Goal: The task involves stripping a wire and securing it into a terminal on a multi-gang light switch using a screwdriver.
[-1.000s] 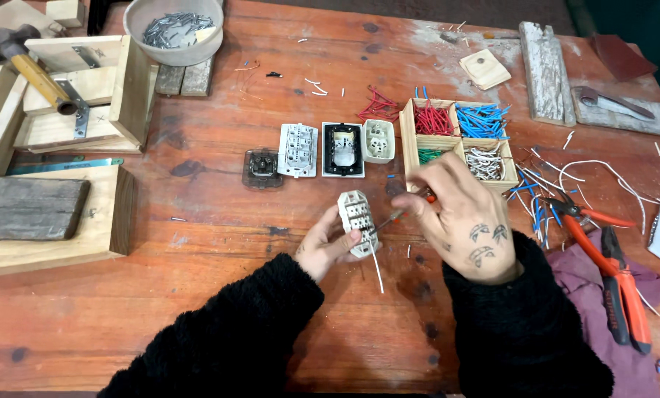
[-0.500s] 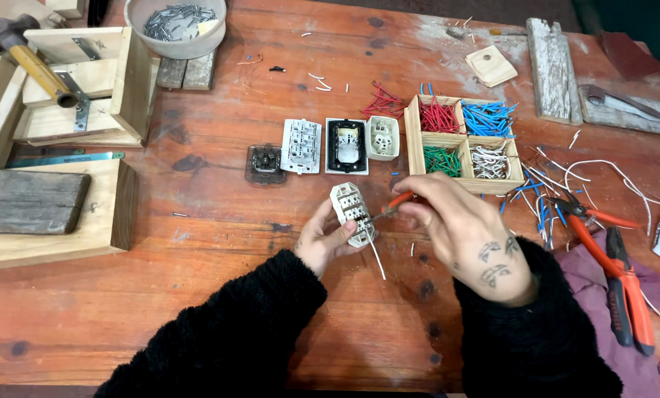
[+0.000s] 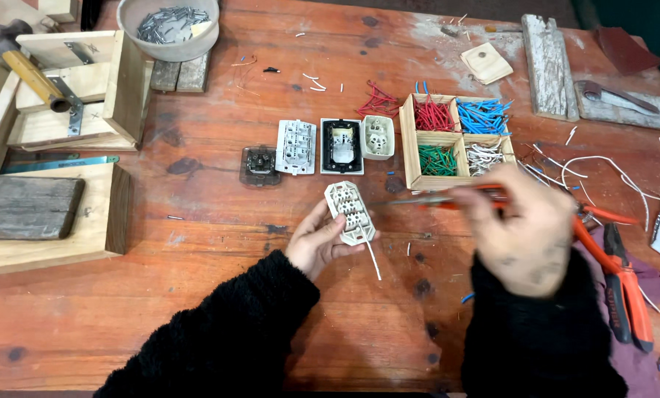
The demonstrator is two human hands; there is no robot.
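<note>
Your left hand (image 3: 316, 242) grips the white socket (image 3: 350, 213) upright above the table (image 3: 197, 309); your right hand (image 3: 525, 230), blurred, clenches a red screwdriver (image 3: 437, 199); its tip lies just right of the socket, shaft pointing leftward.

Cream-white socket module (image 3: 350, 212), white wire (image 3: 373, 259). Orange-handled screwdriver (image 3: 448, 199). Black fuzzy sleeves (image 3: 227, 339). Tray (image 3: 411, 144) holds red (image 3: 433, 116), blue (image 3: 483, 116), green (image 3: 437, 159), white wires (image 3: 483, 156). Reddish-brown wooden table (image 3: 197, 243).
</note>
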